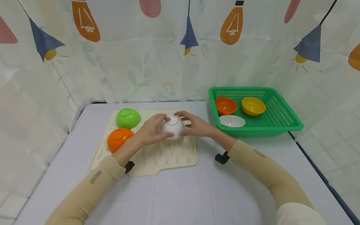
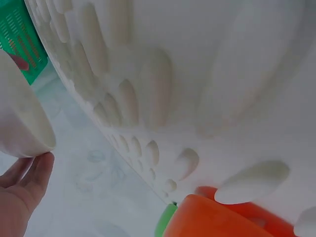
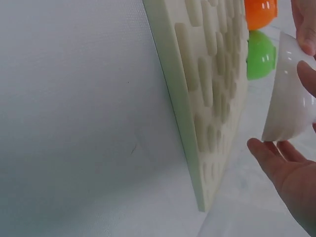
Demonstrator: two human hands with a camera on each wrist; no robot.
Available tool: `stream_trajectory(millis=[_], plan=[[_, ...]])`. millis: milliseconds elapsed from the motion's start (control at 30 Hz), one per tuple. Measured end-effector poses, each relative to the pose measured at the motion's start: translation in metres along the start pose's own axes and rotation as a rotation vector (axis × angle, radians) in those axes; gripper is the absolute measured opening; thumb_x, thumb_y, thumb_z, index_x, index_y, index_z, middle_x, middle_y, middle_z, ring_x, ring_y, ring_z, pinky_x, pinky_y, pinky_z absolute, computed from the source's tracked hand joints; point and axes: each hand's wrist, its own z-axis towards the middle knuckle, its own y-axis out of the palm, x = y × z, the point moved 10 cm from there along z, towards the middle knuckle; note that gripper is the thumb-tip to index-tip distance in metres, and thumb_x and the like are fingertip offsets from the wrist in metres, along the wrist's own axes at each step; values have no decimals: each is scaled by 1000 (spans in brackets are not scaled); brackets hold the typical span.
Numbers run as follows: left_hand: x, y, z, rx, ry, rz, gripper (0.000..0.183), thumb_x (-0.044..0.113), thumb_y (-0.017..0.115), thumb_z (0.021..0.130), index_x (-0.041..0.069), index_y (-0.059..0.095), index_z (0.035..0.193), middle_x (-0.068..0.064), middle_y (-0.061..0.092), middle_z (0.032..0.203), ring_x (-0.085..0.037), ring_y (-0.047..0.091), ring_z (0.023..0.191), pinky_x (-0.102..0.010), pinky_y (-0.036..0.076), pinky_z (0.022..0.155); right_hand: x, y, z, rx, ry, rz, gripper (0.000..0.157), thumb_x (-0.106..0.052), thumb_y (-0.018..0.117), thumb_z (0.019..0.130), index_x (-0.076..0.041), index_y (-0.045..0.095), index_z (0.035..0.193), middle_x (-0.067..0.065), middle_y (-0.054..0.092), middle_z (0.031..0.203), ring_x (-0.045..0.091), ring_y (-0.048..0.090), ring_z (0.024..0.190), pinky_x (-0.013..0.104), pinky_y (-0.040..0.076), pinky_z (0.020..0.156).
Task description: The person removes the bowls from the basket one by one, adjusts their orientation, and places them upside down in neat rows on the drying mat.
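Observation:
Upside down between both hands is a white bowl (image 1: pixel 172 128), its foot ring facing up. My left hand (image 1: pixel 152 129) grips it from the left side, and my right hand (image 1: pixel 197 125) holds the right side with thumb and fingers spread round it. In the right wrist view, the bowl (image 3: pixel 291 94) hangs over the cream draining mat (image 3: pixel 187 59), its rim apart from the ridges. Also inverted, a green bowl (image 1: pixel 127 118) and an orange bowl (image 1: pixel 119 139) sit on the mat's left part.
At the back right stands a green basket (image 1: pixel 287 128) containing a red-orange bowl (image 1: pixel 226 106), a yellow bowl (image 1: pixel 253 106) and a white dish (image 1: pixel 232 121). A patterned curtain (image 1: pixel 157 62) hangs behind the white-covered table (image 1: pixel 180 200).

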Motion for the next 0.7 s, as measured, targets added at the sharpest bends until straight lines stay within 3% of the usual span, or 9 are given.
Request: stream_trajectory(millis=[200,400,600,700], plan=[[-15,-5,-1,-1,-65,-3,57,37,88,83,8,58,122,-11,64,125,-31,59,113,-49,52,98,-6,12,12,-18,-74,-89,69,-7,80,90,-14,49,151,1,47,154,26,46,139,44,49,106],[-35,-8,1,-33,-143,-12,58,39,89,82,9,57,121,-13,66,120,-33,60,106,-49,51,94,-10,18,28,-2,-85,-143,68,-2,81,89,-11,52,150,4,47,154,23,44,141,44,49,106],[-57,-13,4,-63,-213,-16,56,32,91,80,11,54,116,-16,68,111,-32,58,86,-42,49,76,-11,23,48,24,-93,-228,69,-3,81,88,-10,52,150,6,47,156,22,42,142,45,51,103],[-65,-17,6,-66,-239,-13,55,28,92,79,9,53,113,-19,67,112,-34,59,90,-43,48,78,-9,26,59,37,-103,-282,69,-5,82,88,-10,52,150,7,47,155,23,43,142,43,52,100]])
